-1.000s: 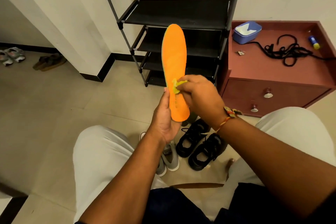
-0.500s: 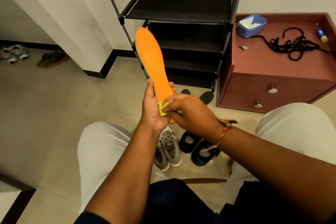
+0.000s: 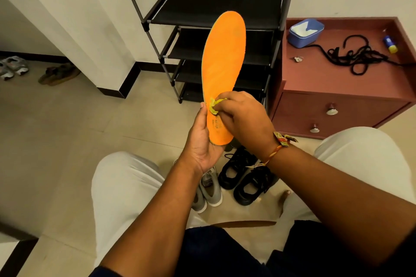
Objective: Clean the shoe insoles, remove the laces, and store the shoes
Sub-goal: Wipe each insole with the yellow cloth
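An orange insole (image 3: 222,69) stands nearly upright in front of me, heel end down. My left hand (image 3: 202,141) grips that heel end from the left and below. My right hand (image 3: 243,117) pinches a small yellow-green cloth (image 3: 213,105) and presses it against the insole's lower part. On the floor between my knees sit a pair of black shoes (image 3: 243,177) and a pair of grey shoes (image 3: 208,191), partly hidden by my arms. Loose black laces (image 3: 358,56) lie on the red cabinet top.
A black shoe rack (image 3: 216,9) stands against the wall behind the insole. To its right is a red cabinet (image 3: 337,87) with a blue tub (image 3: 305,31) and a small blue bottle (image 3: 389,44). Sandals (image 3: 58,73) and grey shoes (image 3: 13,66) lie far left.
The insole swung from leaning left back to nearly upright and rose. My right hand with the cloth moved up from the heel end onto the insole's lower face.
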{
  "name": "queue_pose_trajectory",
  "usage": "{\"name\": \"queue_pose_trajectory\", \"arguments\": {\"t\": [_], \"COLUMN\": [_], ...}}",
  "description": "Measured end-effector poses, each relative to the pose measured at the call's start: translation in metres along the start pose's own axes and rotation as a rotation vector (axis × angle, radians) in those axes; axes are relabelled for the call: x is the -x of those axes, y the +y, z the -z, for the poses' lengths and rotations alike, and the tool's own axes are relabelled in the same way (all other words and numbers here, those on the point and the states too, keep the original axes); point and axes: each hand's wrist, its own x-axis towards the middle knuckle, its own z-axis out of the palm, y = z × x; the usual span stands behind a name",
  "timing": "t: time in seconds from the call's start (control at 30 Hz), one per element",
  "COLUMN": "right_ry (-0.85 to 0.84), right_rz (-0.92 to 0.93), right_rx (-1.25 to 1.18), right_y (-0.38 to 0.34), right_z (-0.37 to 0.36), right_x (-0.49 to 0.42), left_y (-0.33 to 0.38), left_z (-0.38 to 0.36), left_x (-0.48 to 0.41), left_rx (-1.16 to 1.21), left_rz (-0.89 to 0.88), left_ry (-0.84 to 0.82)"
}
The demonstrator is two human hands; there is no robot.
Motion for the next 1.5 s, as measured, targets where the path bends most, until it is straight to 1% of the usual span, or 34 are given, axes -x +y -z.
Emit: {"name": "queue_pose_trajectory", "arguments": {"t": [0.17, 0.27, 0.37, 0.53, 0.67, 0.77, 0.83, 0.9, 1.0, 1.1, 1.17, 1.23, 1.3, 1.43, 1.5], "right_ry": [-0.023, -0.095, -0.148, -0.177, -0.206, -0.244, -0.255, -0.246, -0.121, -0.001, 0.015, -0.004, -0.051, -0.178, -0.199], "right_rz": [-0.053, -0.051, -0.049, -0.137, -0.092, 0.003, 0.051, 0.054, -0.002, -0.121, -0.148, -0.136, -0.085, -0.019, 0.005], "right_rx": [-0.022, -0.056, -0.097, -0.165, -0.125, -0.182, -0.154, -0.082, 0.022, 0.005, -0.004, -0.009, -0.033, -0.184, -0.191], "right_y": [-0.002, 0.002, 0.002, -0.008, -0.011, -0.018, -0.019, -0.015, 0.008, 0.03, 0.033, 0.028, 0.017, -0.01, -0.009], "right_z": [0.001, 0.001, 0.001, 0.002, -0.005, -0.009, -0.009, -0.006, 0.003, 0.012, 0.013, 0.01, 0.006, -0.003, -0.003], "right_x": [0.002, 0.002, 0.001, 0.002, 0.005, 0.01, 0.012, 0.009, -0.006, -0.016, -0.014, -0.009, -0.003, 0.009, 0.009], "left_y": [0.011, 0.018, 0.021, 0.022, 0.022, 0.021, 0.015, 0.006, -0.005, -0.01, -0.013, -0.013, -0.009, 0.001, 0.0], "left_z": [0.006, 0.009, 0.01, 0.01, 0.012, 0.012, 0.009, 0.005, -0.005, -0.006, -0.003, -0.004, -0.007, 0.0, 0.001], "left_x": [-0.001, -0.004, -0.005, -0.006, -0.008, -0.007, -0.006, -0.002, 0.002, 0.0, -0.004, -0.004, -0.003, -0.005, -0.005], "left_rx": [-0.039, -0.013, 0.054, 0.102, 0.041, -0.069, -0.081, -0.074, -0.123, -0.148, -0.156, -0.158, -0.132, -0.081, -0.077], "left_rz": [-0.014, -0.074, -0.106, -0.114, -0.091, -0.082, -0.059, -0.037, 0.005, 0.039, 0.054, 0.055, 0.043, 0.023, 0.009], "left_ry": [-0.034, -0.049, -0.028, 0.038, 0.093, 0.105, 0.129, 0.11, 0.032, -0.007, -0.017, -0.002, 0.027, 0.147, 0.149]}}
